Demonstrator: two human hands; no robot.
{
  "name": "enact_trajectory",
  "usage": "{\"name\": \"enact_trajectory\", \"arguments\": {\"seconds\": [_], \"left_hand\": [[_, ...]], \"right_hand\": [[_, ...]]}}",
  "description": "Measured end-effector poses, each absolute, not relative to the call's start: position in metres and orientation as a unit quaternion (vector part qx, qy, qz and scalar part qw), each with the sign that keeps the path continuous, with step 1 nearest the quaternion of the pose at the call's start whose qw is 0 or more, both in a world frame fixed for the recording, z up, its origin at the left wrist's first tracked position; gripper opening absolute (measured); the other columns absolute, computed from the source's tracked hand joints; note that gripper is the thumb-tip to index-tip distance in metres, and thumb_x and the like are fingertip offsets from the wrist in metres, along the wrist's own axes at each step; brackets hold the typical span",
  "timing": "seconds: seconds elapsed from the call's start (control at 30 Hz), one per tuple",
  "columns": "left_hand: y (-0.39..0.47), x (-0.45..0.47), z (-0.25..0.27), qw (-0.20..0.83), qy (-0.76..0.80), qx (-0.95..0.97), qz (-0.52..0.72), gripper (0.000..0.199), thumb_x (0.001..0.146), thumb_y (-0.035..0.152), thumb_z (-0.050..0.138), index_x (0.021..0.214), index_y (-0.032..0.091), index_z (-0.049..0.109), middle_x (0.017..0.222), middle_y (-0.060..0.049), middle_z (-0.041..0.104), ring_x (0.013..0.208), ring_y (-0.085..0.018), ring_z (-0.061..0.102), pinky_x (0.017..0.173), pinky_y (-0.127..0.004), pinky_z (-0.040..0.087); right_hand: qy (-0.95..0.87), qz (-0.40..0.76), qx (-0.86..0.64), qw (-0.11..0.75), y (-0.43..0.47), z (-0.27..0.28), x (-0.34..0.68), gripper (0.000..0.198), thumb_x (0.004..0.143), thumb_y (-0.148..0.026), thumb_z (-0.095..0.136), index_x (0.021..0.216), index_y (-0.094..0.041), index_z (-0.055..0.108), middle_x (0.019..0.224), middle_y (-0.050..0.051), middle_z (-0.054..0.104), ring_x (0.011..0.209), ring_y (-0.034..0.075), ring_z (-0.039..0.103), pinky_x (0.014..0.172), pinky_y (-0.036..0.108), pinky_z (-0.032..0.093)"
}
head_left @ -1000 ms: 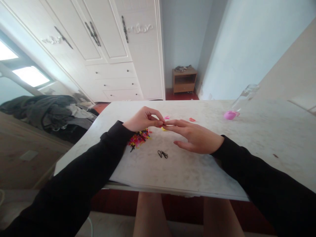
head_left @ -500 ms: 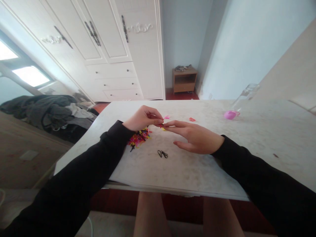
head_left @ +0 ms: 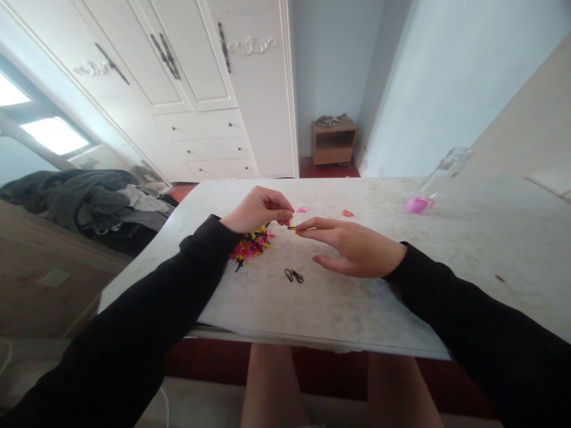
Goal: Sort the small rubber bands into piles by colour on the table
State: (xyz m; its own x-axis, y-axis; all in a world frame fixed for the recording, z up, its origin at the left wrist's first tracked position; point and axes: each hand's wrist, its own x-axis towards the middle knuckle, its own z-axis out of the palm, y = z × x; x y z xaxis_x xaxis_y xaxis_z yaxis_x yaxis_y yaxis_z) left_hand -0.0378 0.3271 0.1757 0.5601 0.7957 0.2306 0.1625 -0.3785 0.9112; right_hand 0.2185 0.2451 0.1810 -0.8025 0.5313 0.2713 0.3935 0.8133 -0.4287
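Observation:
Small coloured rubber bands lie in a pile (head_left: 252,245) on the white table, partly under my left hand (head_left: 261,210). That hand is closed in a pinch, with a bit of a pinkish-red rubber band (head_left: 286,222) showing at its fingertips. My right hand (head_left: 350,246) is stretched out low over the table, thumb apart from the fingers. Its fingertips touch a black rubber band (head_left: 291,227), with something yellow just beneath. Nearer to me lie a few black bands (head_left: 294,276). Beyond the hands are pink bands (head_left: 302,209) and red bands (head_left: 347,213).
At the table's far right a clear glass bottle (head_left: 446,169) leans by a pink object (head_left: 417,205). The table's front edge (head_left: 321,343) runs above my knees. Dark clothes (head_left: 80,199) are heaped at left; a white wardrobe (head_left: 263,107) and small wooden cabinet (head_left: 333,142) stand behind.
The fingertips of my two hands have moved slightly apart. A black band now shows by my right fingertips, where a red band was visible between the hands.

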Motion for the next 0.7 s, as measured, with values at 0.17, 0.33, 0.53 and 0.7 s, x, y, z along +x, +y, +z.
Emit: {"name": "enact_trajectory", "arguments": {"seconds": [0.17,0.33,0.53,0.7], "left_hand": [[0.327,-0.039,0.179,0.438,0.339,0.733,0.395,0.028,0.071,0.035,0.091,0.077,0.012,0.076,0.064,-0.006,0.075,0.056,-0.013,0.070,0.056,-0.023,0.059],[0.326,-0.037,0.178,0.459,0.339,0.729,0.379,0.031,0.068,0.036,0.094,0.077,0.011,0.078,0.069,-0.008,0.078,0.061,-0.016,0.074,0.062,-0.025,0.063],[0.321,-0.034,0.178,0.498,0.343,0.718,0.344,0.036,0.065,0.039,0.096,0.077,0.011,0.078,0.074,-0.010,0.080,0.069,-0.020,0.079,0.069,-0.028,0.067],[0.320,-0.034,0.177,0.514,0.339,0.716,0.329,0.037,0.066,0.041,0.096,0.080,0.012,0.078,0.077,-0.010,0.081,0.073,-0.021,0.079,0.070,-0.029,0.068]], "right_hand": [[-0.930,0.237,-0.215,0.180,0.242,0.184,0.215,0.037,0.092,-0.022,0.068,0.128,-0.015,0.072,0.133,0.014,0.071,0.121,0.026,0.068,0.111,0.041,0.052],[-0.925,0.309,-0.161,0.152,0.236,0.185,0.209,0.027,0.091,-0.025,0.071,0.115,-0.014,0.078,0.120,0.013,0.077,0.112,0.023,0.070,0.105,0.038,0.053],[-0.917,0.345,-0.128,0.156,0.234,0.184,0.205,0.015,0.090,-0.025,0.072,0.097,-0.015,0.081,0.105,0.011,0.081,0.103,0.022,0.070,0.097,0.037,0.055],[-0.912,0.298,-0.163,0.230,0.232,0.189,0.206,0.011,0.091,-0.023,0.069,0.095,-0.018,0.079,0.099,0.009,0.080,0.096,0.021,0.070,0.097,0.038,0.055]]}}
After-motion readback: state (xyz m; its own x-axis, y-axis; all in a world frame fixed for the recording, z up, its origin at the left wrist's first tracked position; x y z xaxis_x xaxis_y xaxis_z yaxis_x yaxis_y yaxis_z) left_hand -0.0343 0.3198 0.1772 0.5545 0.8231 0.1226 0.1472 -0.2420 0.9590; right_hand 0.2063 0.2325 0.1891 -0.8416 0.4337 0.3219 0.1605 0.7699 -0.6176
